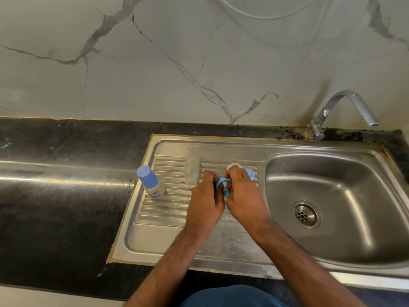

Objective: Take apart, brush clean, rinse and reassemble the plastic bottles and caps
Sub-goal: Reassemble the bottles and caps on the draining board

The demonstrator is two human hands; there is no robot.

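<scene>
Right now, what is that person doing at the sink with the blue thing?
A person stands at the sink. Both the left hand and the right hand pinch a blue ring over the draining board. A clear bottle stands just behind the hands, with no cap on. Another bottle with a blue cap stands on the left. The tap is off.

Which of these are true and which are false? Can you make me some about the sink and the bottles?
1. Both hands, left hand and right hand, hold a blue ring. True.
2. Water is pouring from the tap. False: no water runs.
3. The capped bottle stands on the left of the drainboard. True.
4. The clear bottle has a blue cap on. False: it has none.
5. A bottle lies in the sink basin. False: none is there.
</scene>
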